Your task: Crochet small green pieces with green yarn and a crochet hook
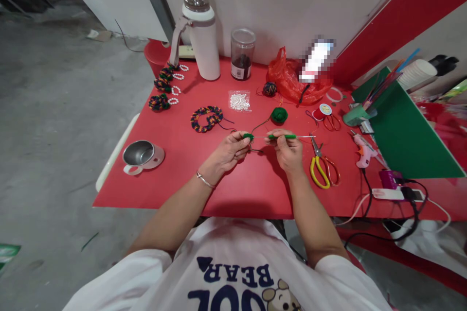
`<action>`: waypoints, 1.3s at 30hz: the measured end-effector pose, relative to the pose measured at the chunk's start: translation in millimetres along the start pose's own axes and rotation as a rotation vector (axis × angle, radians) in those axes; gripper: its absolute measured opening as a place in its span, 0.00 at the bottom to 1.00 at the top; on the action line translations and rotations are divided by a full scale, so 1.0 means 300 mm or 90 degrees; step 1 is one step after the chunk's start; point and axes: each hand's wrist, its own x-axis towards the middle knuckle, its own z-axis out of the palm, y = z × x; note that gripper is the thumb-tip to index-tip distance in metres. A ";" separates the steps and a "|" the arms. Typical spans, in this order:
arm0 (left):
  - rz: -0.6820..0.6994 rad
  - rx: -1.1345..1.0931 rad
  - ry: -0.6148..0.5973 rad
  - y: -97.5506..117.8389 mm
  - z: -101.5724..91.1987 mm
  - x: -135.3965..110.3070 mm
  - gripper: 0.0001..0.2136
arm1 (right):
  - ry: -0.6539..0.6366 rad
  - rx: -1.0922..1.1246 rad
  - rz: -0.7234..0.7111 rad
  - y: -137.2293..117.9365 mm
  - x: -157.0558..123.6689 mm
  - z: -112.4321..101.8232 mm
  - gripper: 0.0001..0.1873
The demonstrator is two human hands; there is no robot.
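Observation:
My left hand (231,149) is closed in a pinch on a small green crochet piece (248,136) above the red table (175,175). My right hand (287,149) is closed on a crochet hook with a green grip (288,136), its metal shaft pointing left into the green piece. A strand of green yarn runs from the piece up to a green yarn ball (279,115) lying just beyond my hands. A silver bracelet sits on my left wrist.
Yellow-handled scissors (323,167) lie right of my right hand, a glue gun (363,150) and power strip farther right. A multicoloured crochet ring (206,118), bag of beads (240,101), steel mug (140,155), white flask (199,29), jar (242,53) and red plastic bag (292,80) stand around.

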 end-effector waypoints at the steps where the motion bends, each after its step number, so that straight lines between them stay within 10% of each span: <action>1: 0.001 0.002 0.003 -0.001 -0.001 0.001 0.17 | -0.004 0.004 -0.004 0.002 -0.001 -0.001 0.15; 39: -0.028 0.093 0.034 0.032 0.007 -0.002 0.16 | -0.111 -0.076 0.060 -0.014 -0.006 -0.017 0.10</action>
